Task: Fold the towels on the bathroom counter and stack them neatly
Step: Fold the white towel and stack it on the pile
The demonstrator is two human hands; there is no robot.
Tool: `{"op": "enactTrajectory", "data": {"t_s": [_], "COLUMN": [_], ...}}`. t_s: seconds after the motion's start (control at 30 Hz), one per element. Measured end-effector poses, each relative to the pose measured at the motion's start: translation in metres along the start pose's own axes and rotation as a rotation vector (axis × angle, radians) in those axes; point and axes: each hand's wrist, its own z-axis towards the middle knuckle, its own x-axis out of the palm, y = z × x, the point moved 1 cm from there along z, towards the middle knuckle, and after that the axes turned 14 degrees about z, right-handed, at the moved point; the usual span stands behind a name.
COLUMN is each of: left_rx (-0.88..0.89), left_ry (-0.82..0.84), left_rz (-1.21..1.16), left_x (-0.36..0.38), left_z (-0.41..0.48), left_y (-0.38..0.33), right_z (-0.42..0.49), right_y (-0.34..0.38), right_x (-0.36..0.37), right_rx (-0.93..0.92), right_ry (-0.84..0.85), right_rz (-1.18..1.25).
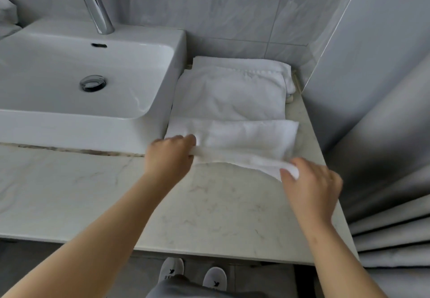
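Note:
A small white towel point(242, 139) lies partly folded on the marble counter point(209, 209), right of the sink. My left hand point(171, 155) pinches its near left corner. My right hand point(309, 186) pinches its near right corner, and the near edge is lifted a little off the counter between them. Behind it a larger white towel point(230, 90) lies folded flat against the back wall.
A white rectangular sink point(76, 74) with a chrome tap point(93, 2) fills the left side, touching the towels' left edge. A grey tiled wall stands behind, and a grey curtain point(384, 181) hangs at the right. The counter's front edge is near my feet.

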Motion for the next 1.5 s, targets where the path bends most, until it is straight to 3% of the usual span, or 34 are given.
{"op": "enactTrajectory", "data": {"t_s": [0.1, 0.23, 0.37, 0.47, 0.6, 0.73, 1.03, 1.17, 1.4, 1.5], "left_rx": [-0.135, -0.265, -0.267, -0.232, -0.305, -0.363, -0.455, -0.417, -0.264, -0.224], "left_ry": [-0.064, 0.1, 0.034, 0.103, 0.309, 0.309, 0.321, 0.355, 0.699, 0.739], "left_rz": [-0.02, -0.198, -0.457, -0.533, -0.502, -0.423, -0.518, -0.535, -0.479, -0.464], "left_x": [-0.001, 0.008, 0.011, 0.023, 0.044, 0.05, 0.029, 0.023, 0.024, 0.018], "left_z": [0.012, 0.02, 0.027, 0.04, 0.043, 0.028, 0.002, -0.017, -0.057, -0.069], "left_y": [0.015, 0.028, 0.021, 0.013, 0.008, 0.003, 0.012, 0.023, 0.043, 0.051], "right_z": [0.011, 0.017, 0.026, 0.041, 0.048, 0.038, 0.016, 0.0, -0.018, -0.019], "right_y": [-0.012, -0.022, -0.014, -0.015, -0.029, -0.036, -0.03, -0.029, -0.035, -0.037], "right_x": [-0.002, 0.002, 0.007, 0.02, 0.038, 0.036, 0.001, -0.015, -0.039, -0.049], "right_rx": [0.13, 0.431, 0.406, 0.444, 0.607, 0.698, 0.718, 0.728, 0.693, 0.699], "right_ry": [-0.01, 0.066, 0.032, 0.066, 0.235, 0.335, 0.292, 0.397, 0.85, 0.927], "right_rz": [0.031, 0.302, 0.483, 0.536, 0.475, 0.466, 0.651, 0.68, 0.53, 0.54]}}
